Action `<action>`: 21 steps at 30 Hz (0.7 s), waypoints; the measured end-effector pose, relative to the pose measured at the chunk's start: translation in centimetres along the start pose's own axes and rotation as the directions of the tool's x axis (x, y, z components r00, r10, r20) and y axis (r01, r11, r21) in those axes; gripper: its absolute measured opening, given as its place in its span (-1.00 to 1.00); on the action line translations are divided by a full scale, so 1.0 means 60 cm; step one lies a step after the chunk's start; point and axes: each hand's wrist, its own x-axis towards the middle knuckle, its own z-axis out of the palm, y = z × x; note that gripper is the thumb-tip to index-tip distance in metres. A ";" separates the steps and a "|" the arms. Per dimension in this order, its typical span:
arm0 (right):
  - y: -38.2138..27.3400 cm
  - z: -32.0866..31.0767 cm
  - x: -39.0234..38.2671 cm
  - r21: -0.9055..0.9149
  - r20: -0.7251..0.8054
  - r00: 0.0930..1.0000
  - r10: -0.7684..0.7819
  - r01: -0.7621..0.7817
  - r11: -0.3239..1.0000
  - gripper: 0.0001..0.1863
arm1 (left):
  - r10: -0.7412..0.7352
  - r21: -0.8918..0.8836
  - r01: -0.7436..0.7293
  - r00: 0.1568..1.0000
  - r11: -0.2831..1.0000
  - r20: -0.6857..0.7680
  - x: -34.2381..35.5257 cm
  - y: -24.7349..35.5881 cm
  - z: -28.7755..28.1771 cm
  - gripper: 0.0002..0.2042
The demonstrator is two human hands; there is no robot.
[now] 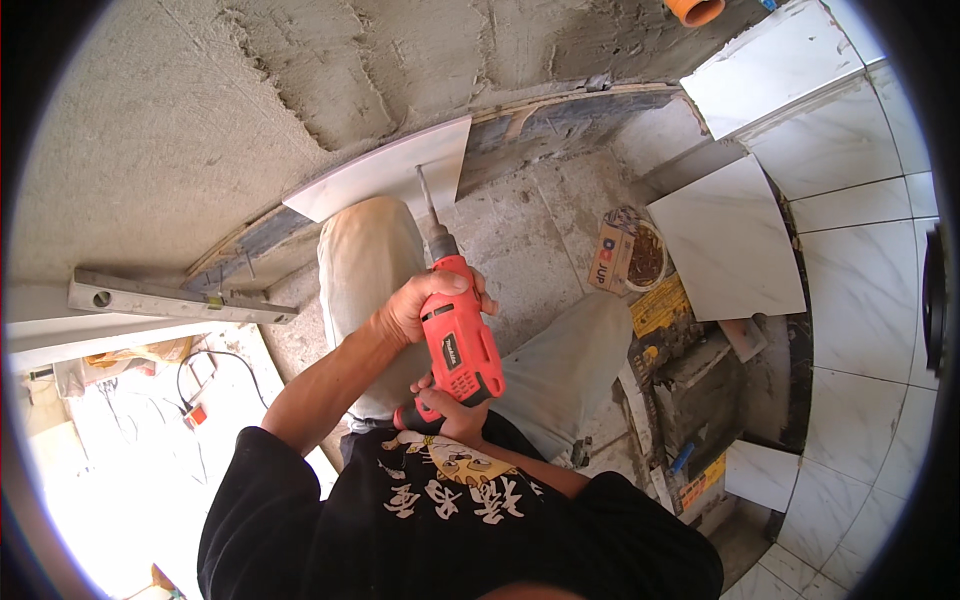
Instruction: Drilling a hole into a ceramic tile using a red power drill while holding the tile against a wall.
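Note:
A red and black hammer drill (pixel 462 345) is held in front of my chest, its long bit (pixel 427 192) pointing away from me. The bit's tip meets the face of a white tile (pixel 365 180) that leans against the wall just past my left knee; whether it has entered the tile I cannot tell. My left hand (pixel 432 303) wraps round the front of the drill's body, behind the chuck. Close to my shirt, my right hand (pixel 455 412) grips the rear handle, with some of its fingers hidden behind the tool.
A spirit level (pixel 180 297) lies at the left. Rough mortar (pixel 400 60) covers the wall ahead. To the right are a loose marbled tile (pixel 735 240), a cardboard box (pixel 611 255), a round container (pixel 647 258) and yellow bags (pixel 662 306). An orange pipe (pixel 695 11) sticks out at the far right.

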 end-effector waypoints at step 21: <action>0.064 -0.072 0.037 0.368 0.139 0.973 0.182 -0.221 0.903 -0.57 | -0.061 0.231 0.145 0.940 0.962 -0.336 0.011 -0.003 0.020 -0.59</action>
